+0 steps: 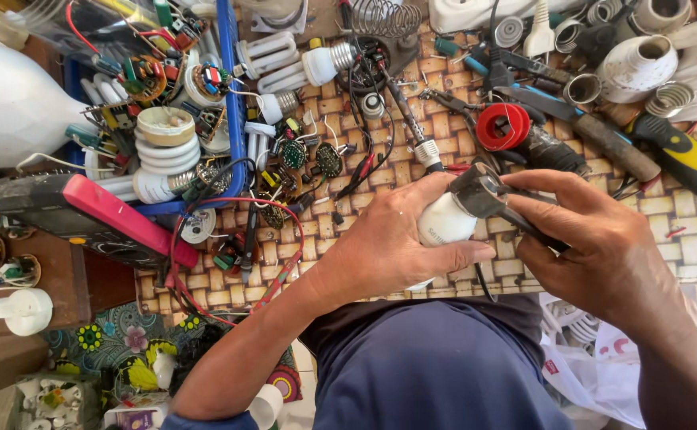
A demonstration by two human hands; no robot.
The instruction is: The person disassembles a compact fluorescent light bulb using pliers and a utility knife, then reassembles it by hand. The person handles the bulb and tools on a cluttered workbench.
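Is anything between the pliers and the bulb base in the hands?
Nothing visible. The left hand wraps the white bulb, and the right hand holds the pliers with their tip already on the bulb's metal base.

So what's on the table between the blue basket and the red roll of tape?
In the head view, between the blue basket and red tape roll lie small round circuit boards, black wires and a soldering iron.

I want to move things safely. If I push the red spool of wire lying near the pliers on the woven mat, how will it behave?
The red spool looks round with flat flanges, so on edge it would probably roll. The woven mat is ridged and tools crowd around it, so it likely stops soon. It looks small and rigid, probably light and not fragile.
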